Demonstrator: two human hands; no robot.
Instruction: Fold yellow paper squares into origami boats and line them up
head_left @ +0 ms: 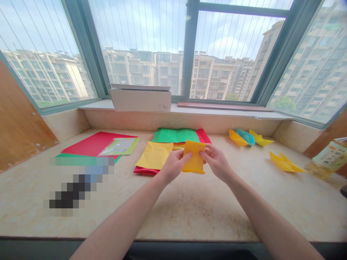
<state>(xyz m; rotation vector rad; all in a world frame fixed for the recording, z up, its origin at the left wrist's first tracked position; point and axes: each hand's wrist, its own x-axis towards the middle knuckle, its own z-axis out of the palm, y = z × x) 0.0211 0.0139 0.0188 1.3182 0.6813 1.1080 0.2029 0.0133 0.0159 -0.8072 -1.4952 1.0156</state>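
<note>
A folded yellow-orange sheet of paper (194, 159) is held up above the counter between both my hands. My left hand (175, 164) pinches its left edge, the thumb lying on the front face. On the opposite edge, my right hand (216, 161) grips it with thumb and fingers. Just behind and left of my left hand lies a creased yellow sheet (154, 155) on top of red paper (146, 171). Beyond the held paper, a creased green sheet (176, 135) rests over another red sheet (203, 136).
Red sheets (92, 144) and a clear packet (120, 146) lie at the left, near a blurred-out patch. Folded paper boats, yellow (238, 138) and blue (245, 137), stand at the right, with another yellow one (286, 162) nearer. A bottle (330, 157) lies far right; a white box (141, 100) sits on the sill.
</note>
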